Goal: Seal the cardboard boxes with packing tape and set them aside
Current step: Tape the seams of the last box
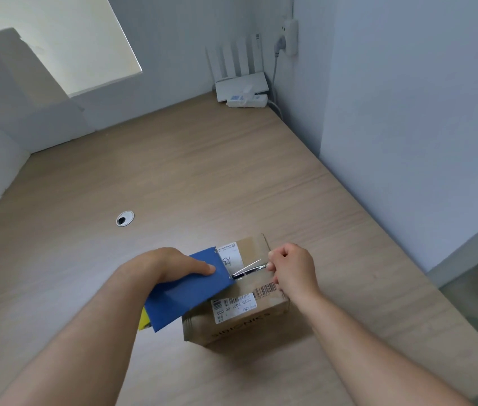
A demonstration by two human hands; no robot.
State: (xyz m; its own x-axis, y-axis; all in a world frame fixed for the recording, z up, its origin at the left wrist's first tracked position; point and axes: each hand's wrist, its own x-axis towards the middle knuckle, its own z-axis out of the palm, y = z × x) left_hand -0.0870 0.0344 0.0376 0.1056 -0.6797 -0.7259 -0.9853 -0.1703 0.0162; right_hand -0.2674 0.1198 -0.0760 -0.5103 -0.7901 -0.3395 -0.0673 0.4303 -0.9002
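1. Squarely at 6 o'clock on the tabletop (173,171), near the person's side, sits the cardboard box (240,320), its top closed and carrying labels and a barcode.
2. The left hand (173,266) grips a blue tape dispenser (191,294) over the box's 9 o'clock edge. The thumb lies on its upper face and the other fingers are hidden beneath.
3. The right hand (290,271) is at the box's 3 o'clock edge, fingers curled, pinching the end of the clear tape (249,269) stretched from the dispenser across the top.
4. Wood surface stretches from the box toward 12 o'clock. A round cable grommet (125,218) lies at 10 o'clock, well apart.
5. A white router (242,86) and power strip (246,101) stand in the far corner at 12 o'clock, against the walls.
6. The tabletop's right edge runs along the wall at 2 o'clock of the box.
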